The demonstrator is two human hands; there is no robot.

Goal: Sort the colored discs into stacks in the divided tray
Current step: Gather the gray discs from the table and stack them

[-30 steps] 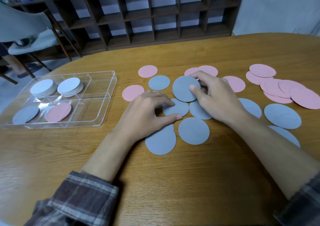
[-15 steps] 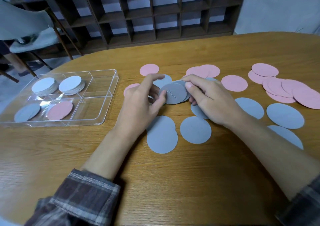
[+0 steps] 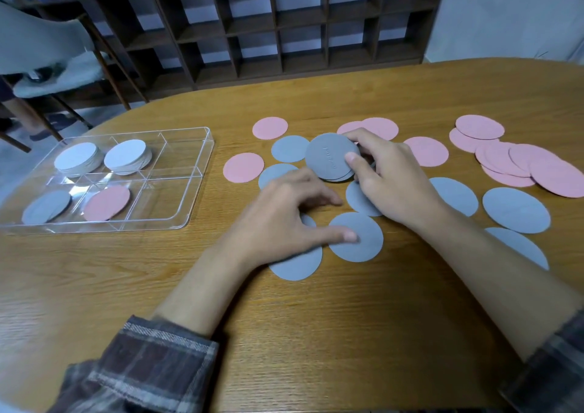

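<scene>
My right hand (image 3: 387,177) grips a small stack of grey discs (image 3: 330,156), tilted up above the table. My left hand (image 3: 284,223) lies lower, its thumb on a flat grey disc (image 3: 363,238) and its palm over another grey disc (image 3: 297,265). Several more grey discs (image 3: 515,210) and pink discs (image 3: 512,159) lie loose around both hands. The clear divided tray (image 3: 196,178) sits at the left. It holds two white stacks (image 3: 126,156), a grey disc (image 3: 47,205) and a pink disc (image 3: 107,202).
The wooden table (image 3: 316,333) has bare surface in front of my arms. A dark shelf unit (image 3: 284,26) stands behind the table, and a chair (image 3: 53,64) sits at the far left beyond the tray.
My right hand has gathered another grey disc into its stack and raised it. My left hand let go of that stack and dropped back toward me onto the flat grey discs.
</scene>
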